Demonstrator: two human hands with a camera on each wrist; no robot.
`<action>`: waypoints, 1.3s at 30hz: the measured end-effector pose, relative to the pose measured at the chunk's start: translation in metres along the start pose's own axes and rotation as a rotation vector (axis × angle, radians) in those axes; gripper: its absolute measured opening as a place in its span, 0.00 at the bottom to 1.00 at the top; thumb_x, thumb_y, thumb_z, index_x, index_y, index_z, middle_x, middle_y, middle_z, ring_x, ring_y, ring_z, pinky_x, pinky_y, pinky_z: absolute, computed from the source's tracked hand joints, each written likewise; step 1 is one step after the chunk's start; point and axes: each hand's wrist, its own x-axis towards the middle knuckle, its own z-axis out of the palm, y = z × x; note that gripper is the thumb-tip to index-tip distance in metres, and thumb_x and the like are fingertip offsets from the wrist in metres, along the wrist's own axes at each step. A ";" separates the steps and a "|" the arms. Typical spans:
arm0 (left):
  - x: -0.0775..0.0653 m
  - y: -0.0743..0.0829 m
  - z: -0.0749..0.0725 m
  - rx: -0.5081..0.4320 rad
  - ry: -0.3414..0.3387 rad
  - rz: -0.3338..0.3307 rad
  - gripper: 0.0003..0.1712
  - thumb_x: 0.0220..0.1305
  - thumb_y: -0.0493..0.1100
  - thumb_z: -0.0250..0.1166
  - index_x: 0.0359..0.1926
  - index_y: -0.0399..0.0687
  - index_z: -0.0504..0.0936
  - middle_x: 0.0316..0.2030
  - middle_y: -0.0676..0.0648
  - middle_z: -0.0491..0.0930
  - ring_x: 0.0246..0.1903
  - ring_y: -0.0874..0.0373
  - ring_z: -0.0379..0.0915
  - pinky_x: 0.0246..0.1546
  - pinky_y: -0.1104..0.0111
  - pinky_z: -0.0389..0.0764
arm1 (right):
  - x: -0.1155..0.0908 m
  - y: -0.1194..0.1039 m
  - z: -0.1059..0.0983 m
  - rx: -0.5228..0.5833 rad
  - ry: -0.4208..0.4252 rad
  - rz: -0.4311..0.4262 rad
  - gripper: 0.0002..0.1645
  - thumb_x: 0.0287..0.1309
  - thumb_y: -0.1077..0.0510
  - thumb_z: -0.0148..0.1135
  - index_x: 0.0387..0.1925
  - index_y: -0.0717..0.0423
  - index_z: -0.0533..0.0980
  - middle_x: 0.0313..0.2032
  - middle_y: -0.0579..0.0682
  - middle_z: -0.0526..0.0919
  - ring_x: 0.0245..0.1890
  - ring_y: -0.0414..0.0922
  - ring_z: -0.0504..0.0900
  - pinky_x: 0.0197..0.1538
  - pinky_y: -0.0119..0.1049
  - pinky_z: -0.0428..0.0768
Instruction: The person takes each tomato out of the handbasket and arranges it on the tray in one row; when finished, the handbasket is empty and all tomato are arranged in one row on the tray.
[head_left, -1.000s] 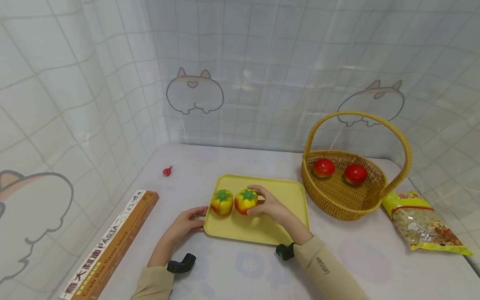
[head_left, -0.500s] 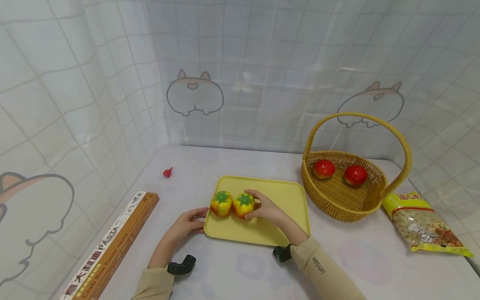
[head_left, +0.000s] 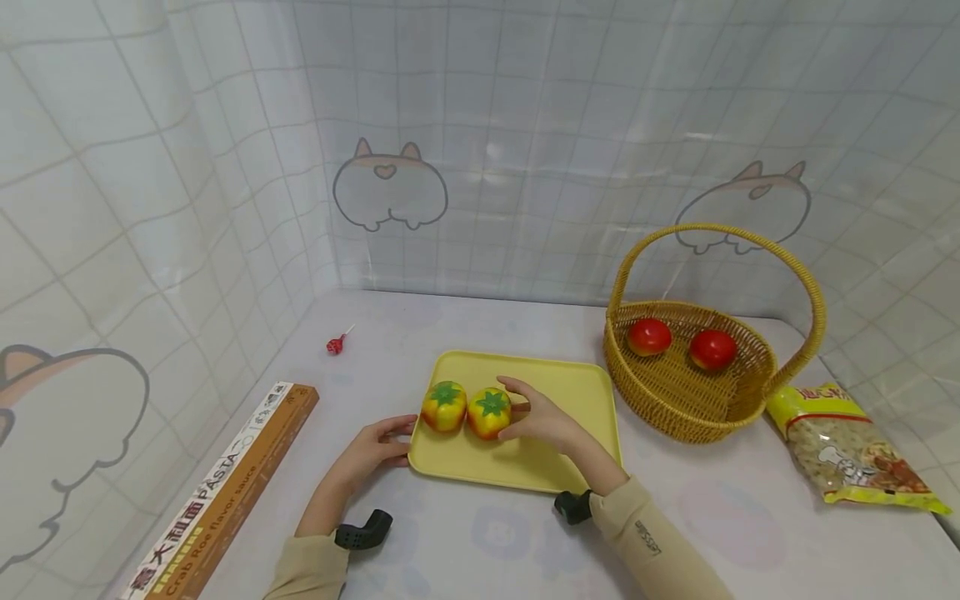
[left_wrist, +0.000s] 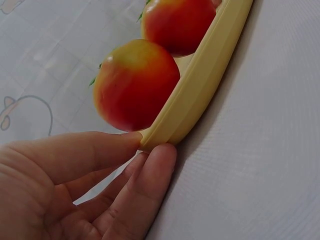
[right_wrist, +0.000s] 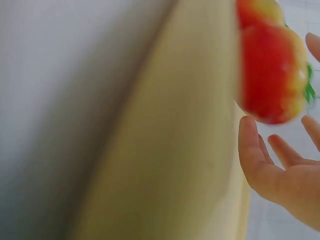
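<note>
Two glossy red-and-yellow toy tomatoes with green leafy tops sit side by side on a yellow tray [head_left: 558, 383], the left tomato [head_left: 444, 407] close to the tray's left rim. Just to its right stands the right tomato [head_left: 489, 414]. My right hand [head_left: 546, 421] is spread at that tomato's right side; in the right wrist view its fingers [right_wrist: 248, 142] are apart from the fruit. At the tray's left edge my left hand [head_left: 369, 452] pinches the rim, with fingertips [left_wrist: 162, 157] against the outer wall in the left wrist view.
A wicker basket [head_left: 682, 408] with a tall handle holds two red fruits [head_left: 713, 349] at the right. Beside it lies a bag of pasta [head_left: 855, 454]. A long pasta box [head_left: 240, 467] and a red lollipop [head_left: 336, 343] lie on the left. Curtains enclose the table.
The right tomato has come down slightly toward me and stands beside the left one. My right hand's fingers have spread away from it. The left hand stays at the tray's edge.
</note>
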 end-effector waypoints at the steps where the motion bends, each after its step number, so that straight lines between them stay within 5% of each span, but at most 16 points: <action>1: 0.000 0.000 0.000 -0.003 0.001 -0.001 0.32 0.58 0.34 0.61 0.63 0.32 0.64 0.54 0.34 0.69 0.35 0.58 0.75 0.38 0.70 0.81 | -0.002 -0.001 -0.003 -0.008 0.002 -0.006 0.51 0.43 0.69 0.68 0.69 0.54 0.54 0.67 0.60 0.54 0.61 0.62 0.61 0.56 0.49 0.72; 26: 0.001 0.001 -0.001 0.001 0.004 -0.005 0.32 0.58 0.34 0.61 0.63 0.33 0.64 0.55 0.33 0.69 0.34 0.57 0.74 0.38 0.69 0.81 | -0.044 -0.025 -0.068 -0.037 0.115 -0.027 0.46 0.49 0.64 0.65 0.68 0.52 0.55 0.66 0.62 0.54 0.65 0.62 0.55 0.61 0.57 0.62; 39: 0.000 0.001 -0.001 0.010 0.005 -0.003 0.32 0.58 0.35 0.62 0.63 0.33 0.64 0.55 0.34 0.69 0.35 0.57 0.74 0.39 0.70 0.81 | -0.066 -0.037 -0.106 0.006 0.278 -0.094 0.41 0.52 0.66 0.62 0.66 0.60 0.55 0.63 0.63 0.57 0.64 0.61 0.55 0.63 0.55 0.60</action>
